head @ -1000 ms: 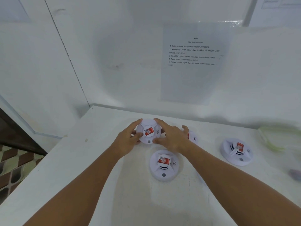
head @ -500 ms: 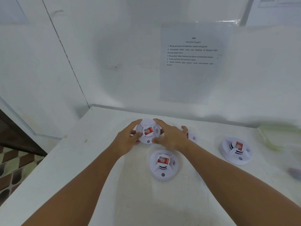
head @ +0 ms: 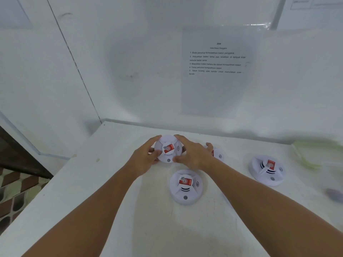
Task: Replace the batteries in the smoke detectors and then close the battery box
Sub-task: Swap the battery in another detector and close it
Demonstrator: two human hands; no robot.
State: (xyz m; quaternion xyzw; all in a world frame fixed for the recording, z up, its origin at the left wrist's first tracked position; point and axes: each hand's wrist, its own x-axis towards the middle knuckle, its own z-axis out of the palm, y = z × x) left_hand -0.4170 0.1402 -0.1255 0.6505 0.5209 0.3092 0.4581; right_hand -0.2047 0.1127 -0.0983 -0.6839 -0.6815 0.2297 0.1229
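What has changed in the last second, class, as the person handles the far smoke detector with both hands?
Almost nothing. The left hand and right hand still grip the far smoke detector from either side, in the same spot. The other three detectors and the wall sheet have not moved.
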